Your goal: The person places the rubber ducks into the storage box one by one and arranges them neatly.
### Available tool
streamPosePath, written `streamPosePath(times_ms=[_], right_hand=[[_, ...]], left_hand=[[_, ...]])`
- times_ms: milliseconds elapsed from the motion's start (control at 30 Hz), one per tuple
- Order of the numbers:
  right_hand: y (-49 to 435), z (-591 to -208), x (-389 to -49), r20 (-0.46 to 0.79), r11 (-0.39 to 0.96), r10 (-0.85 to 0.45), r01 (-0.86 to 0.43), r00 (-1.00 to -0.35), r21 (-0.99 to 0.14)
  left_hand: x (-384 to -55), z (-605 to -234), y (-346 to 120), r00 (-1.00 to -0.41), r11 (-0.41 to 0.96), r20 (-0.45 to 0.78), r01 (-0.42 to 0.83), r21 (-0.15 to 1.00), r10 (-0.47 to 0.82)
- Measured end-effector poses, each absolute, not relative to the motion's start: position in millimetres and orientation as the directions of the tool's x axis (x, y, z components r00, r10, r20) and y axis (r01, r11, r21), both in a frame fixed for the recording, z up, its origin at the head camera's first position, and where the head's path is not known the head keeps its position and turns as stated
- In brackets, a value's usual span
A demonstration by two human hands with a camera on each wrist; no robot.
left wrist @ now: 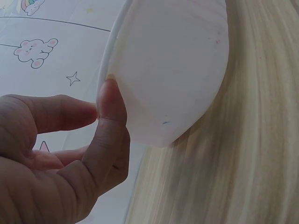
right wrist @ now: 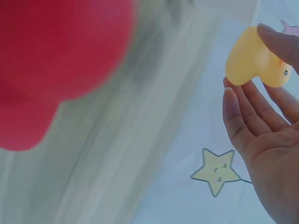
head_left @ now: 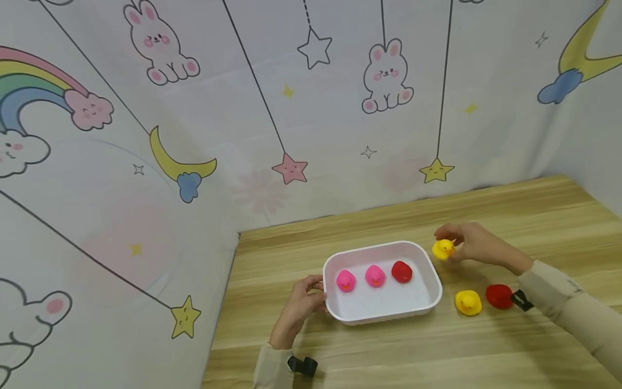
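Pinched between the thumb and fingertips of the right hand (head_left: pixel 475 243) is a yellow duck (head_left: pixel 443 250), held just outside the white tray (head_left: pixel 379 309) at about its two o'clock. This duck is smooth and glossy, with a plump body, a small round head, an orange beak and, in the right wrist view, a dark eye ringed in white. The tray is plain, shallow and round-cornered, with a thin rolled rim; the left hand (head_left: pixel 298 303) pinches that rim between thumb and finger, between the tray's eight and nine o'clock.

Inside lie a pink duck (head_left: pixel 345 282) toward nine o'clock, a second pink duck (head_left: pixel 375 275) near the centre, and a red toy (head_left: pixel 401 272) toward two o'clock. Both pink ducks show orange beaks. On the wooden table (head_left: pixel 359 356), outside the tray just past three o'clock, sits another yellow duck (head_left: pixel 468 303), with a second red toy (head_left: pixel 499 296) near it at roughly its two o'clock, beside the right sleeve (head_left: pixel 563 308).

On the tray's outer wall is a small bluish mark (left wrist: pixel 166 122), perhaps print, though too small to read.
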State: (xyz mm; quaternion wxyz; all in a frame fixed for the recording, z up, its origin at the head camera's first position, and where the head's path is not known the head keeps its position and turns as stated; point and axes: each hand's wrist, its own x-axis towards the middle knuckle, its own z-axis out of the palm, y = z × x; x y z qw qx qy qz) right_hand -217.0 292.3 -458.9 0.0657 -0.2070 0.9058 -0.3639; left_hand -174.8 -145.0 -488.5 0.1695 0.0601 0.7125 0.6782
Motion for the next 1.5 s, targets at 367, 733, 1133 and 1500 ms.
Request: streamPosePath(times_ms=[367,733,1133,1500], right_hand=[[276.7,-433.3,-208.1,0.074,0.637,-0.402,-0.337,-0.913,-0.693],[250.7,-421.0,-208.8,0.102,0.608,-0.432,-0.372,-0.896,-0.701],[220.7,-411.1,-210.7,0.123,0.575,-0.468,-0.407,-0.875,-0.71],[194.8,-420.0,-211.5,0.156,0.488,-0.526,-0.448,-0.836,-0.749]], left_hand=[[-175.1,-486.5,-143.1,-0.941,0.094,-0.173,-0.152,0.984,0.291],[-175.6,-486.2,-143.4,-0.943,0.095,-0.17,-0.148,0.984,0.288],[-173.6,-486.0,-144.9,-0.943,0.088,-0.162,-0.143,0.986,0.292],[-173.3,-488.5,-147.0,-0.94,0.088,-0.156,-0.136,0.987,0.302]])
